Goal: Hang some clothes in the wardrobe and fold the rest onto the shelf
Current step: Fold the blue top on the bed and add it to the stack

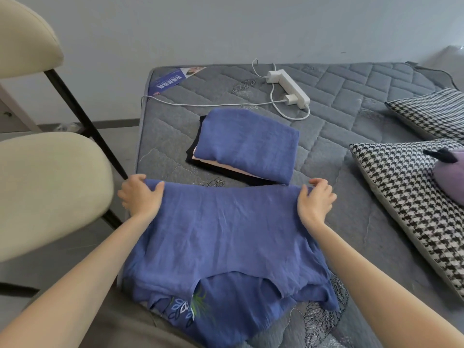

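A blue garment (pixel 226 237) with a leaf print near its front hem lies spread on the grey mattress (pixel 351 126) in front of me. My left hand (pixel 139 197) grips its far left corner and my right hand (pixel 315 200) grips its far right corner, thumbs on top of the cloth. Just beyond lies a stack of folded clothes (pixel 247 144): a blue piece on top, a pink one under it and a black one at the bottom.
A white power strip (pixel 291 87) with a plugged charger and cables lies at the mattress's far side. Two houndstooth pillows (pixel 406 197) and a purple plush (pixel 449 172) lie at the right. A cream chair (pixel 47 182) stands at the left beside the bed.
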